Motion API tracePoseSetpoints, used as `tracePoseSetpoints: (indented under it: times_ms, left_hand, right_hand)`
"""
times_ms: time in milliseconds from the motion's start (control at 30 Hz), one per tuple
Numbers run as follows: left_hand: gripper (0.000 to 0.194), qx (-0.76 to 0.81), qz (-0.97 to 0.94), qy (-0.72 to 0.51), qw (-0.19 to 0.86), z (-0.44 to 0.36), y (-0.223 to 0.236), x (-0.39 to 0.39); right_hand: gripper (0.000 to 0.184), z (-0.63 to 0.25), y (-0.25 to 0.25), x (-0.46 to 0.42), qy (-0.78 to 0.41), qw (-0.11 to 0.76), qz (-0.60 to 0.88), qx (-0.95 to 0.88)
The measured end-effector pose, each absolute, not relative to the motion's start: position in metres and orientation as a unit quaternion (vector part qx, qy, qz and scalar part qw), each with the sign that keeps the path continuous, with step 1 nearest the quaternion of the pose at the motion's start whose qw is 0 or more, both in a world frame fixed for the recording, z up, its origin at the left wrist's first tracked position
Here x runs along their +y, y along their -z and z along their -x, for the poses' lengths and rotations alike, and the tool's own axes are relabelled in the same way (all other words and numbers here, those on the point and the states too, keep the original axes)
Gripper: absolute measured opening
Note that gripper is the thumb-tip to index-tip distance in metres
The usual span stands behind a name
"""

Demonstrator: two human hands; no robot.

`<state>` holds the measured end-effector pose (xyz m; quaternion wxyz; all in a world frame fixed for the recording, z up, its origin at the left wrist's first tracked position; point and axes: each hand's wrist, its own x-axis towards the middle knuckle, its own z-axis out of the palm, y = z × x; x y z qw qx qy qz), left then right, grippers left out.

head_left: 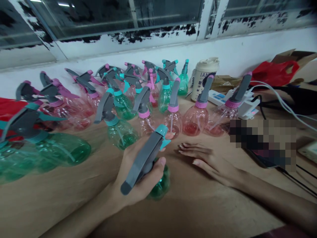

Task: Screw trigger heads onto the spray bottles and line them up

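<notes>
The left hand (pixel 129 158) closes around the green spray bottle (pixel 162 185); best grip it gently, wrist steady. The right hand (pixel 214 162) holds nothing, fingers loosely extended.

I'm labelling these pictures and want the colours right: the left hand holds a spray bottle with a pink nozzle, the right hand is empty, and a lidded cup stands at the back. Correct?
Not quite: the head view shows that the left hand holds a spray bottle with a teal nozzle, not a pink one. The right hand is empty, and a lidded cup stands at the back.
</notes>
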<state>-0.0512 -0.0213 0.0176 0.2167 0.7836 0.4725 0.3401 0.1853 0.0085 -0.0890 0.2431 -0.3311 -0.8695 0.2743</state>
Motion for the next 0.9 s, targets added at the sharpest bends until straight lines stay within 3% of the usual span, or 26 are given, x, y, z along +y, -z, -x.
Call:
tracePoseSetpoints:
  times_ms: [500, 900]
  left_hand:
    - [0.048, 0.405, -0.780, -0.395, 0.267, 0.0485, -0.0121, -0.0201]
    - [0.032, 0.455, -0.781, -0.364, 0.224, 0.0512, -0.0123, -0.0220]
  right_hand:
    - [0.039, -0.1863, 0.0879, 0.0079, -0.278, 0.243, 0.331, -0.868]
    - [0.039, -0.1849, 0.0845, 0.0069, -0.274, 0.236, 0.333, -0.871]
